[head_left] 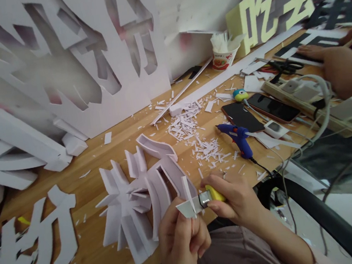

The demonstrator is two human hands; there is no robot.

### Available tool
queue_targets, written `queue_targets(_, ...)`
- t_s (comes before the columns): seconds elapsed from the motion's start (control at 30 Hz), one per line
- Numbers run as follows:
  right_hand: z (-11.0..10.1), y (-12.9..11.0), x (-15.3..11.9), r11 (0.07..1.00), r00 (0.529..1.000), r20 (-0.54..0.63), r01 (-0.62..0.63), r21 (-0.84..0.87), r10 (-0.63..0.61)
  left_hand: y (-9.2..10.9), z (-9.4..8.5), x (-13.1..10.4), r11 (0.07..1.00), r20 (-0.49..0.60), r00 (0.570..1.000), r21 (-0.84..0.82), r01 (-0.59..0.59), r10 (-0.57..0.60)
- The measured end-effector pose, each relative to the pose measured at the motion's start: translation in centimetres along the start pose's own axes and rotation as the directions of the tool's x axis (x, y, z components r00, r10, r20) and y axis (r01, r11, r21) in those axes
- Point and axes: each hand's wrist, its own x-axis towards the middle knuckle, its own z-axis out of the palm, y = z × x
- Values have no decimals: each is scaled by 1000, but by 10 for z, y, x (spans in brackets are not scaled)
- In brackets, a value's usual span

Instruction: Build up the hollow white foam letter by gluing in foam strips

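Observation:
My right hand [235, 193] is wrapped round a yellow utility knife [214, 193], its wide blade pointing left. Between thumb and fingers, my left hand [184, 238] pinches a thin white strip [187, 188] that stands up behind and across the blade. The blade's tip lies close to my left thumb. Just beyond my hands, a hollow white foam-board character [132, 223] with raised walls lies on the wooden table [90, 194]. Part of its near right side is hidden by my left hand.
A blue glue gun [237, 137], two phones [274, 106] and white scraps [209, 151] lie beyond my right hand. A power strip [296, 91] with cables is at right, near another person's hand [331, 61]. A cut-out white board [125, 86] stands behind; a paper cup [224, 55] holds white pieces.

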Motion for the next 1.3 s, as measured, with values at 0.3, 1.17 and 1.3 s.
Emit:
queue_targets(0.3,2,5,5,997,1000,3,12,-70,-12,4,2,-1,997,-37,997,-33,63,-65)
queue_targets(1.17,-10,-22,14,968,966,195,-130,-213,172,28,-6,7,986,-103,982,-67,151,-157)
queue_targets(1.3,-10,-24,16,967,974,175,-99,-233,142,30,-9,2,995,-159,983,22,92,-88)
